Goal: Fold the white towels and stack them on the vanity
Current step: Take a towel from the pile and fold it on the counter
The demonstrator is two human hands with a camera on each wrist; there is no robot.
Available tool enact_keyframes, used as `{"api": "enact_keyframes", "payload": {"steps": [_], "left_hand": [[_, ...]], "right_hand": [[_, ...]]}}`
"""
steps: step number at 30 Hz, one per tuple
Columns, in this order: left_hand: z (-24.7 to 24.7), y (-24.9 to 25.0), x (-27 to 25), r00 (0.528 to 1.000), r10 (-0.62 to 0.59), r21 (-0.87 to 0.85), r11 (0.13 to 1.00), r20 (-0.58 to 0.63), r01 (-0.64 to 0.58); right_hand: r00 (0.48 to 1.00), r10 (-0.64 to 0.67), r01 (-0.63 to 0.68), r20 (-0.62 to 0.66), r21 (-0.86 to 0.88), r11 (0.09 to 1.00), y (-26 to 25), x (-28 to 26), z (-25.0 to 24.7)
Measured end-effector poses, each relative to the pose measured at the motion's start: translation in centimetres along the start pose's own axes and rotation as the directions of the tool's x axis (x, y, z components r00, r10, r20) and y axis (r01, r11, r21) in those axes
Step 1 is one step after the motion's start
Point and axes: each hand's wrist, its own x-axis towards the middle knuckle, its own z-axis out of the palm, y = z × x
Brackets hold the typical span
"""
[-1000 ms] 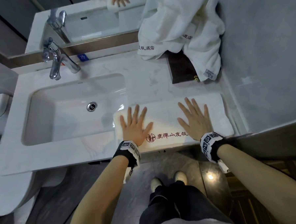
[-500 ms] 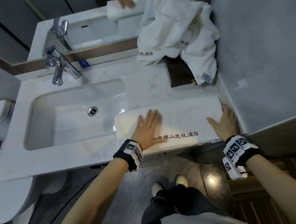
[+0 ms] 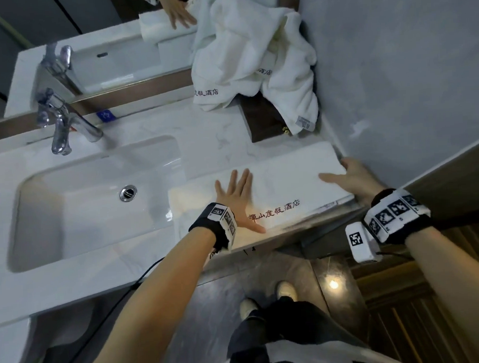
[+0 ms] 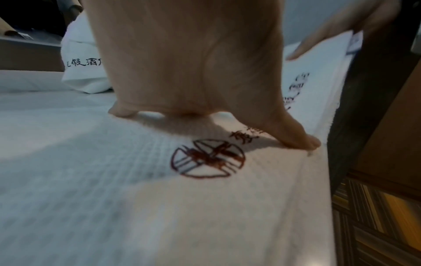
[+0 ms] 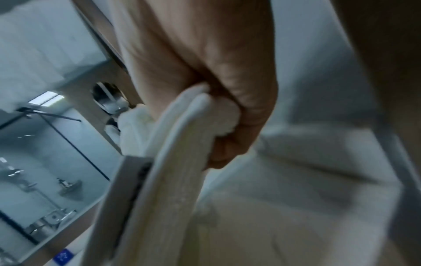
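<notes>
Folded towel point(image 3: 283, 184) lying on the worktop point(image 3: 208, 144), long axis from 9 to 3 o'clock. Left hand point(image 3: 235, 198) flat, fingers straight, pinning the middle. Right hand point(image 3: 352, 179) clenched around the 3 o'clock end, nearer for folding toward 9 o'clock.

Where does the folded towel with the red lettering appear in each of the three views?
Head: folded towel lies at centre right, on the vanity's front edge.
Left wrist: folded towel fills the lower frame, under the left hand.
Right wrist: its layered end, centre, gripped.
Shared landmark: the right hand.
</notes>
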Motion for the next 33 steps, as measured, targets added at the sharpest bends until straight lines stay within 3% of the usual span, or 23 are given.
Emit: {"api": "enact_keyframes", "payload": {"steps": [4,8,10,12,14,15,17,19,20,21,26,29,33], "left_hand": [[-0.7,1.4,1.5,0.999,-0.018,-0.077,0.997,-0.047,0.014],[-1.4,2.5,1.9,0.997,-0.017,-0.144,0.99,-0.07,0.007],[-1.9,1.3,0.8,0.99,-0.018,-0.264,0.964,-0.139,-0.019],[-2.1,-1.3,-1.1,0.937,-0.126,-0.384,0.923,-0.325,-0.009],[-1.4,-4.5,-3.4,0.804,-0.356,-0.515,0.854,-0.476,0.072],[-0.9,-5.9,-4.5,0.748,-0.479,-0.603,0.787,-0.459,0.134],[0.6,-8.2,-6.2,0.718,-0.656,-0.798,0.551,-0.233,0.244],[2.1,-9.8,-7.1,0.764,-0.644,-0.936,0.246,0.036,0.252],[2.6,-10.3,-7.5,0.793,-0.599,-0.964,0.129,0.112,0.233],[3.1,-10.5,-7.9,0.81,-0.57,-0.973,0.076,0.135,0.216],[4.6,-10.9,-8.4,0.779,-0.625,-0.971,0.15,0.053,0.187],[5.1,-11.0,-8.5,0.785,-0.615,-0.989,0.06,0.068,0.133],[5.2,-11.2,-8.8,0.786,-0.615,-0.994,0.032,0.061,0.103]], "right_hand": [[0.98,-0.2,0.201,-0.012,0.054,0.978,-4.1,-1.6,0.1],[0.933,-0.358,0.36,0.046,-0.055,0.931,-7.4,-2.7,2.3],[0.911,-0.405,0.411,0.077,-0.096,0.907,-8.6,-3.0,3.6],[0.896,-0.432,0.442,0.105,-0.12,0.889,-9.3,-3.3,4.9],[0.885,-0.445,0.462,0.14,-0.14,0.876,-9.9,-3.6,6.4],[0.881,-0.446,0.468,0.161,-0.151,0.87,-10.1,-3.8,7.4],[0.868,-0.441,0.481,0.228,-0.171,0.86,-10.7,-4.0,9.7],[0.86,-0.409,0.483,0.304,-0.233,0.844,-11.0,-4.1,12.4],[0.858,-0.388,0.485,0.336,-0.28,0.828,-11.1,-4.2,13.7],[0.854,-0.37,0.489,0.367,-0.323,0.81,-11.0,-4.3,15.0],[0.828,-0.306,0.512,0.47,-0.412,0.754,-10.5,-5.6,20.8],[0.807,-0.277,0.537,0.522,-0.451,0.713,-9.3,-6.2,23.7],[0.779,-0.249,0.561,0.575,-0.463,0.686,-7.5,-6.5,25.8]]}}
